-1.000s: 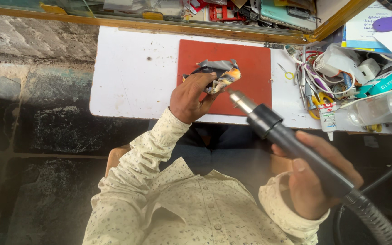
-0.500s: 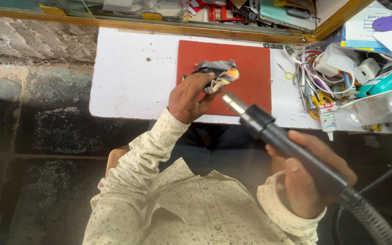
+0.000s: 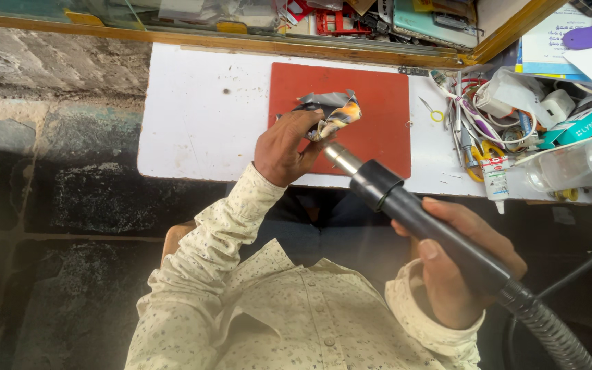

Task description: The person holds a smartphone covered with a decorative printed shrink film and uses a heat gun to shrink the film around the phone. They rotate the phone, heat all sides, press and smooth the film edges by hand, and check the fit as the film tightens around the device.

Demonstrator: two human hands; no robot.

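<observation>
Crumpled foil packet (image 3: 334, 113), silver with orange and dark print, held above the near-left part of the red mat (image 3: 378, 103) on the white worktop (image 3: 200, 116). Packet is off the mat surface, pinched at its left side.

Change over the last second: the hot-air gun (image 3: 412, 212) has advanced. Its metal nozzle (image 3: 337, 156) was well short of the packet; it now sits just beneath the packet's lower edge, near the left thumb. Whether nozzle and foil touch cannot be told. Packet and mat are in the same place as before. Reading: the heat outlet is now brought close to the foil.

Left hand (image 3: 284, 147): fingers curled tight round the packet's left edge, closed on it.

Right hand (image 3: 460, 264): wrapped fully round the black barrel of the gun, thumb along the top, grip closed. Ribbed hose (image 3: 556, 336) trails off to the lower right.

Clutter of cables, scissors and a glue tube (image 3: 495, 179) lies right of the mat, untouched.
</observation>
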